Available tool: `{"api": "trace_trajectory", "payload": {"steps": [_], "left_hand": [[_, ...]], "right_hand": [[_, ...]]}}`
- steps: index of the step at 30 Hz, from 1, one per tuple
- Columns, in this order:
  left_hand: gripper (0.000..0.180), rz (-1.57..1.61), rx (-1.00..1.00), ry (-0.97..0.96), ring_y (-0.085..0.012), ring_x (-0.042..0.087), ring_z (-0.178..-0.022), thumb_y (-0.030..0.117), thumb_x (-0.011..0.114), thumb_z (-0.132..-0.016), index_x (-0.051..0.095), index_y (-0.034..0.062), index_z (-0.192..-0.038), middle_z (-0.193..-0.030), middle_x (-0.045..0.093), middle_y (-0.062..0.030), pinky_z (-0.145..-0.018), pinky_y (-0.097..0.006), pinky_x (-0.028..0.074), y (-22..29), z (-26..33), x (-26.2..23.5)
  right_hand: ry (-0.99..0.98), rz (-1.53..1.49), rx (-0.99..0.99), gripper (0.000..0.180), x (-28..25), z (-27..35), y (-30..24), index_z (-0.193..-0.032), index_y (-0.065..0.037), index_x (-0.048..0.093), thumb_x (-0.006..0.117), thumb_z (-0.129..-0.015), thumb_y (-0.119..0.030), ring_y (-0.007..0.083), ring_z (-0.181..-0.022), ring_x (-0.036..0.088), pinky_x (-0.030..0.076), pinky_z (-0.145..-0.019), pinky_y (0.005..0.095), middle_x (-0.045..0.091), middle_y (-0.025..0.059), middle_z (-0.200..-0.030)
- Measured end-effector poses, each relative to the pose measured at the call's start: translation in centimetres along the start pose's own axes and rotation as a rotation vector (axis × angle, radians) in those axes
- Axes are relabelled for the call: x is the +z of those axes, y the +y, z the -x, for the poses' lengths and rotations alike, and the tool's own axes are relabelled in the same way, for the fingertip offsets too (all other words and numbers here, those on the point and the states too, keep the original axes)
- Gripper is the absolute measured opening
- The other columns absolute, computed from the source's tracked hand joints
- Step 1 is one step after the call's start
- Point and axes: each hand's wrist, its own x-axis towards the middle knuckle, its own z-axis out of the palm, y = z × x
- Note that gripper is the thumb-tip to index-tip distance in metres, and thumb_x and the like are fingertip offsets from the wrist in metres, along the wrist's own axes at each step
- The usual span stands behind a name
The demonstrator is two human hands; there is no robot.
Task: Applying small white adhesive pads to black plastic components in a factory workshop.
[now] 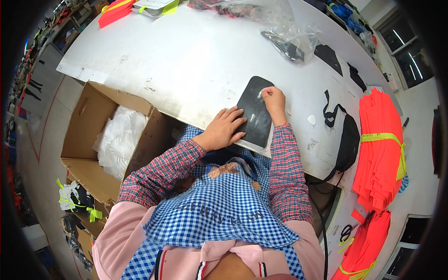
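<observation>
A black flat panel (255, 116) with rounded corners lies near the front edge of the white table. My left hand (220, 128) rests on its left side, fingers spread and flat. Over its upper right part, my right hand (274, 101) is closed in a pinch, thumb against the curled fingers. Whatever sits between those fingertips is too small to make out. Pale marks show on the panel's dark surface by the right fingers. A small white chip-shaped piece (311, 120) lies to the right of the panel.
An open cardboard box (77, 126) with clear plastic bags (122, 140) stands left of the table edge. On the right lie a black pouch with straps (347, 142) and tied stacks of neon-orange fabric (380, 154). Plastic-wrapped dark pieces (287, 46) and scissors (345, 232) are also around.
</observation>
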Motion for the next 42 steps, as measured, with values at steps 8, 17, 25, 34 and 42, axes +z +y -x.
{"api": "trace_trajectory", "payload": {"steps": [8,17,25,34,42], "left_hand": [[0.048,0.021,0.016,0.04,-0.0395,0.04,-0.136,0.032,0.061,-0.092,0.056,0.0028,-0.129,-0.142,0.047,-0.0218,-0.111,-0.052,0.032,0.1,0.3,0.0],[0.048,0.019,-0.001,0.026,-0.0367,0.036,-0.14,0.036,0.057,-0.095,0.053,0.0048,-0.132,-0.145,0.045,-0.0197,-0.113,-0.053,0.03,0.4,0.9,0.2],[0.049,0.032,0.011,0.026,-0.0376,0.034,-0.142,0.034,0.056,-0.096,0.052,0.0055,-0.136,-0.147,0.043,-0.0202,-0.115,-0.053,0.029,0.0,0.4,0.4],[0.05,0.042,0.014,0.042,-0.0383,0.033,-0.142,0.034,0.056,-0.096,0.051,0.0055,-0.137,-0.149,0.041,-0.0204,-0.115,-0.053,0.028,0.1,1.0,0.8],[0.056,0.171,-0.005,0.105,-0.0407,0.037,-0.138,0.029,0.064,-0.092,0.046,0.0018,-0.138,-0.146,0.043,-0.0226,-0.114,-0.051,0.031,0.5,0.8,0.3]], "right_hand": [[-0.12,0.008,-0.048,0.018,-0.7,-0.2,1.1,-0.09,-0.002,0.072,0.065,-0.085,-0.018,0.0252,-0.08,0.071,0.055,-0.073,0.0348,0.073,0.0141,-0.083],[0.296,0.049,-0.174,0.016,-2.1,6.8,2.2,-0.096,-0.001,0.069,0.065,-0.092,-0.016,0.0218,-0.076,0.068,0.053,-0.071,0.0347,0.071,0.0116,-0.084],[0.206,-0.048,-0.066,0.015,-1.6,8.6,0.3,-0.097,-0.001,0.067,0.061,-0.094,-0.014,0.0308,-0.085,0.069,0.053,-0.076,0.0386,0.07,0.0161,-0.093],[0.334,-0.146,-0.221,0.014,-1.9,9.9,-1.3,-0.098,-0.001,0.068,0.065,-0.092,-0.014,0.0269,-0.085,0.067,0.053,-0.078,0.0367,0.07,0.0133,-0.09],[0.022,-0.335,0.001,0.017,-0.7,9.3,2.2,-0.102,0.0,0.069,0.066,-0.094,-0.015,0.0112,-0.089,0.06,0.048,-0.083,0.0258,0.069,0.0029,-0.094]]}}
